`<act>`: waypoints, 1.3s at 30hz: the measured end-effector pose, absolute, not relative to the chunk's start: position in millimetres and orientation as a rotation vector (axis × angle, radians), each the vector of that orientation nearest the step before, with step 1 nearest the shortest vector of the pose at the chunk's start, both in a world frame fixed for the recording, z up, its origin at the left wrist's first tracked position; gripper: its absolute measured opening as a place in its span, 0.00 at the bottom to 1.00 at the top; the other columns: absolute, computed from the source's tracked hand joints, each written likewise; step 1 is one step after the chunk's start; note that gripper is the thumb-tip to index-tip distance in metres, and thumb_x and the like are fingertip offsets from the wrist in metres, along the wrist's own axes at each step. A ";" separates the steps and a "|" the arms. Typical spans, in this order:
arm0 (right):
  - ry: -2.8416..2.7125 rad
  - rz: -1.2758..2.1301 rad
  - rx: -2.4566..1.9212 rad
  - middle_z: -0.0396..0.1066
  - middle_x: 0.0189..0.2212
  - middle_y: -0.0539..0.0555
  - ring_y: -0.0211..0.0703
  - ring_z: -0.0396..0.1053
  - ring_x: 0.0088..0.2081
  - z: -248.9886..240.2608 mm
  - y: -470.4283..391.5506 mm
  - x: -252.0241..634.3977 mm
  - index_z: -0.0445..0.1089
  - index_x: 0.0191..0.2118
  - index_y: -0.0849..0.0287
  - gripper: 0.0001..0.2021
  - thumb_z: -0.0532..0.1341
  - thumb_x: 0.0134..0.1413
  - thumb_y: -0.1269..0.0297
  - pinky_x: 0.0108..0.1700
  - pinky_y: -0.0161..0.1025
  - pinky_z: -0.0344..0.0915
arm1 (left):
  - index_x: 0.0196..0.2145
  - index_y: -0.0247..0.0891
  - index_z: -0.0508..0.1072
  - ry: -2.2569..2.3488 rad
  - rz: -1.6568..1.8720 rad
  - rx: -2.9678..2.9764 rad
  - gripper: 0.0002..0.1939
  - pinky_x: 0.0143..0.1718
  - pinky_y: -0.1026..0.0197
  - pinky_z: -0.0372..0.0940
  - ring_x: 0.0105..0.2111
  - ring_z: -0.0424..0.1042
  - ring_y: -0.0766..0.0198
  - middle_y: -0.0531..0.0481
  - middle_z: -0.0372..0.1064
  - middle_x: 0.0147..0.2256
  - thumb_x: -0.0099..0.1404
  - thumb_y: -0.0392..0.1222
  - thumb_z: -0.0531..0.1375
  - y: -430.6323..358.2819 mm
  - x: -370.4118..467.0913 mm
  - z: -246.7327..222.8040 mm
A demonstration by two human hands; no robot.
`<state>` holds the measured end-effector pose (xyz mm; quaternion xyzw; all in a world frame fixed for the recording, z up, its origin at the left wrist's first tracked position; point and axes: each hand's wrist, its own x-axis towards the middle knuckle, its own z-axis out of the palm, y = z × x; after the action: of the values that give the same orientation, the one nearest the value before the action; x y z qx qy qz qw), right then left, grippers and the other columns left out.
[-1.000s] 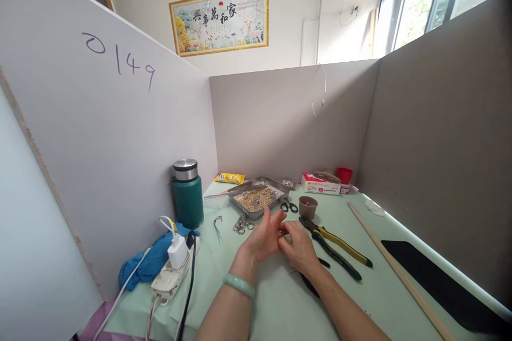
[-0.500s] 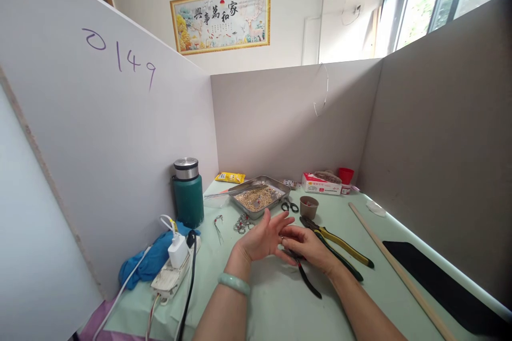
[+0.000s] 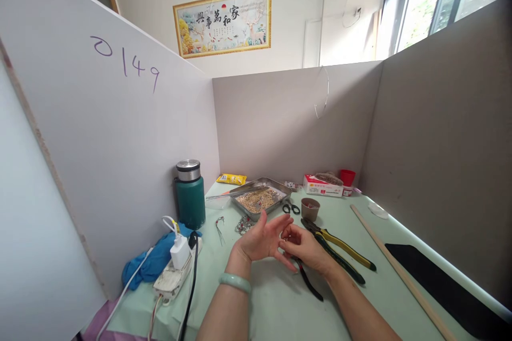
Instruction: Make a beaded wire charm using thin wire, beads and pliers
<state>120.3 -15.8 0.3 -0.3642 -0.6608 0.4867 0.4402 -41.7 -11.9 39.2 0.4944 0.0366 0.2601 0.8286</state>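
Note:
My left hand (image 3: 262, 242) is held palm up over the table with its fingers spread, a pale green bangle (image 3: 235, 282) on the wrist. Against those fingers my right hand (image 3: 307, 249) pinches thumb and fingertips together; whatever is between them is too small to make out. Under the right hand lies a tool with a dark curved handle (image 3: 310, 283), its head hidden by the hands. Just right of it rest large pliers (image 3: 347, 251) with yellow and green handles. A heap of silvery chain with red bits (image 3: 242, 225) lies beyond the left hand.
A metal tray (image 3: 288, 198) of gold beads stands at the back, near black scissors (image 3: 291, 209) and a brown cup (image 3: 310, 209). On the left are a green bottle (image 3: 190, 200) and a power strip (image 3: 172, 279). A wooden stick (image 3: 396, 264) and black mat (image 3: 432, 277) lie right.
My right fingers have shifted slightly at the left hand's fingers, still pinched. The whole view has moved a little; the things on the table lie as before.

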 end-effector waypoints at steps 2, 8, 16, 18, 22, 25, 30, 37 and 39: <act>-1.625 1.230 -0.880 0.62 0.23 0.46 0.35 0.62 0.24 1.6 -16.9 119.1 0.61 0.28 0.58 0.12 0.63 0.43 0.58 0.24 0.34 0.63 | 0.54 0.47 0.58 0.067 0.559 1.043 0.38 0.44 0.31 0.52 0.52 0.54 0.43 0.47 0.33 0.62 0.56 0.66 0.31 -11.9 -42.1 39.1; -1.597 1.273 -0.863 0.60 0.20 0.44 0.33 0.59 0.22 3.6 -19.8 117.6 0.60 0.27 0.59 0.12 0.63 0.43 0.60 0.21 0.31 0.60 | 0.55 0.47 0.58 0.052 0.553 1.054 0.36 0.43 0.28 0.50 0.53 0.53 0.41 0.44 0.35 0.61 0.57 0.67 0.35 -11.2 -42.2 37.2; -1.621 1.273 -0.877 0.65 0.23 0.48 0.36 0.64 0.25 3.1 -18.7 121.3 0.63 0.30 0.60 0.11 0.62 0.43 0.59 0.27 0.35 0.64 | 0.55 0.47 0.58 0.030 0.555 1.064 0.38 0.41 0.28 0.51 0.53 0.53 0.40 0.44 0.34 0.61 0.56 0.68 0.34 -12.6 -41.6 38.3; -1.629 1.269 -0.872 0.66 0.24 0.48 0.37 0.65 0.25 4.7 -19.2 121.3 0.63 0.30 0.60 0.10 0.62 0.43 0.60 0.27 0.35 0.64 | 0.55 0.46 0.58 0.030 0.553 1.062 0.38 0.41 0.29 0.53 0.53 0.53 0.40 0.43 0.36 0.61 0.55 0.68 0.35 -13.1 -41.0 38.5; -1.636 1.261 -0.855 0.66 0.26 0.49 0.38 0.66 0.28 7.6 -20.0 120.4 0.63 0.31 0.59 0.08 0.61 0.43 0.64 0.28 0.36 0.64 | 0.56 0.44 0.57 0.024 0.543 1.053 0.38 0.42 0.33 0.56 0.53 0.54 0.42 0.40 0.40 0.59 0.56 0.68 0.35 -13.9 -40.5 39.1; -1.658 1.216 -0.869 0.67 0.28 0.49 0.39 0.67 0.29 8.1 -19.9 120.5 0.63 0.30 0.59 0.08 0.61 0.40 0.67 0.30 0.36 0.63 | 0.56 0.44 0.56 0.016 0.538 1.050 0.38 0.42 0.35 0.56 0.53 0.54 0.42 0.39 0.42 0.59 0.56 0.67 0.35 -14.3 -40.5 39.7; -1.722 1.109 -0.923 0.69 0.29 0.50 0.39 0.67 0.31 5.0 -18.2 122.4 0.65 0.32 0.59 0.09 0.60 0.38 0.69 0.32 0.36 0.63 | 0.56 0.45 0.55 0.006 0.503 1.127 0.36 0.43 0.32 0.53 0.54 0.53 0.43 0.39 0.43 0.58 0.57 0.66 0.37 -15.0 -39.6 39.9; -1.784 0.881 -0.966 0.68 0.28 0.49 0.38 0.65 0.30 2.9 -20.2 119.8 0.66 0.32 0.60 0.09 0.58 0.40 0.70 0.32 0.35 0.62 | 0.54 0.45 0.58 0.063 0.552 1.129 0.34 0.43 0.35 0.54 0.52 0.54 0.45 0.41 0.50 0.54 0.58 0.65 0.35 -11.4 -35.9 31.9; -1.767 0.845 -0.960 0.68 0.29 0.50 0.38 0.65 0.30 4.1 -20.5 119.8 0.67 0.33 0.59 0.08 0.58 0.42 0.68 0.33 0.36 0.62 | 0.54 0.44 0.59 0.082 0.608 1.089 0.35 0.43 0.36 0.55 0.52 0.54 0.46 0.40 0.52 0.53 0.58 0.65 0.37 -9.9 -34.4 29.8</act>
<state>119.8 -20.5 4.1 -0.3904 -0.7186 0.3434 0.4619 -34.4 -9.9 29.8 0.5096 0.0382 0.2846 0.8111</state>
